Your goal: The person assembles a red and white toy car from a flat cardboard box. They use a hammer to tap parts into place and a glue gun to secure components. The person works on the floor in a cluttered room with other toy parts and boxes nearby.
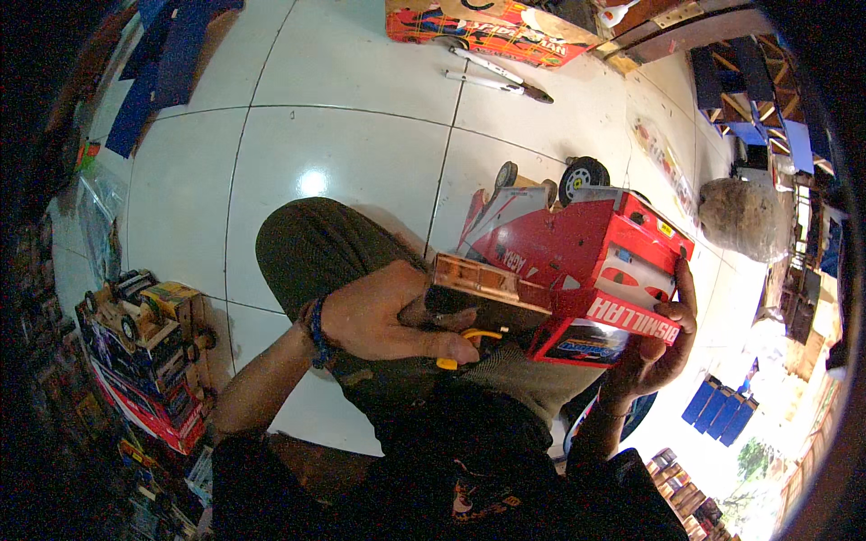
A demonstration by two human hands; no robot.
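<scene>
A red toy truck (577,239) with white lettering and black wheels is tipped on its side above my lap. My right hand (663,347) is closed round its right end, fingers on the far edge and thumb underneath. Against the truck's left part sits a piece with a bare wood top and a dark side (487,298); I cannot tell whether it is fixed on. My left hand (388,316) is closed beside this piece. A small yellow object (447,363) shows at its thumb, its kind partly hidden by the fingers.
Two white markers (487,77) lie on the tiled floor, near a red and orange printed panel (487,36). Several toy trucks (149,352) are stacked at the left. Blue panels (167,68) lie at the far left, and a wrapped bundle (749,216) is at the right.
</scene>
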